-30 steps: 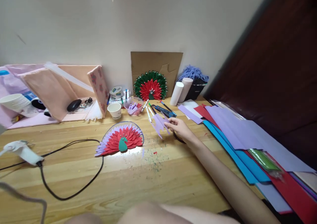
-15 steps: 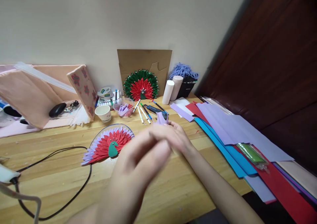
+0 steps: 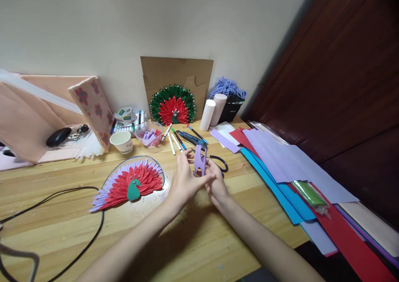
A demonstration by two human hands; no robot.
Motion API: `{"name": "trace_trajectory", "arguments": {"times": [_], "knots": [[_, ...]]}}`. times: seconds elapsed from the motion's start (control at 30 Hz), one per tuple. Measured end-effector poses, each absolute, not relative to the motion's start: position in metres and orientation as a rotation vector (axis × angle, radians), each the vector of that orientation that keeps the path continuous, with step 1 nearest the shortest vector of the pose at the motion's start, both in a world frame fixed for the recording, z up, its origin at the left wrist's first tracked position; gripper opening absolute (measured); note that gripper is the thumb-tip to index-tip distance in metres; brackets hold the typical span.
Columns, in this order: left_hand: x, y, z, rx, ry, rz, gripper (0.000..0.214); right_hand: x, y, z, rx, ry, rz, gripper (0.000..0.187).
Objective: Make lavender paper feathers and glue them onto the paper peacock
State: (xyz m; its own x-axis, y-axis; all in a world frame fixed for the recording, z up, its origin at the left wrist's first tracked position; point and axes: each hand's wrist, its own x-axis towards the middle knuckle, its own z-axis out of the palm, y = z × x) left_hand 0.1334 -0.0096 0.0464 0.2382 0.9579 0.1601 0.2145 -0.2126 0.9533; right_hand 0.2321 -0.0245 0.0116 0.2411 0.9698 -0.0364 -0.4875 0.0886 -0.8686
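Observation:
My left hand [image 3: 185,180] and my right hand [image 3: 215,183] meet over the middle of the wooden table [image 3: 193,240], both pinching a small cut piece of lilac paper [image 3: 200,161] held upright between them. Black-handled scissors [image 3: 220,162] lie on the table just behind my right hand. To the left lies a paper peacock [image 3: 129,183] with red and lilac feather strips and a green body on a clear round plate.
Sheets of lilac, blue and red paper [image 3: 289,170] cover the right side. Markers [image 3: 179,137], a paper cup [image 3: 121,141] and a clear bowl of scraps [image 3: 149,133] sit behind. A finished green-red peacock [image 3: 173,106] leans on cardboard. A black cable [image 3: 77,215] loops left.
My left hand came up from below and joined my right hand on the lilac paper. The paper piece now stands upright between both hands. The view shifted right.

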Motion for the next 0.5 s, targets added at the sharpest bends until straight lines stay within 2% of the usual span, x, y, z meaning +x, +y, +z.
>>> {"name": "trace_trajectory", "arguments": {"times": [0.17, 0.27, 0.37, 0.5], "knots": [[0.131, 0.003, 0.041, 1.534, 1.108, 1.073, 0.036, 0.234, -0.024, 0.011, -0.982, -0.635, 1.163, 0.031], [0.126, 0.014, 0.041, 1.441, 1.083, 1.066, 0.025, 0.233, -0.024, 0.012, -0.996, -0.640, 1.153, 0.034], [0.124, 0.014, 0.046, 1.393, 1.098, 1.054, 0.024, 0.232, -0.025, 0.011, -1.002, -0.642, 1.136, 0.034], [0.127, 0.005, 0.046, 1.493, 1.081, 1.004, 0.043, 0.232, -0.025, 0.008, -0.998, -0.646, 1.096, 0.033]]}}
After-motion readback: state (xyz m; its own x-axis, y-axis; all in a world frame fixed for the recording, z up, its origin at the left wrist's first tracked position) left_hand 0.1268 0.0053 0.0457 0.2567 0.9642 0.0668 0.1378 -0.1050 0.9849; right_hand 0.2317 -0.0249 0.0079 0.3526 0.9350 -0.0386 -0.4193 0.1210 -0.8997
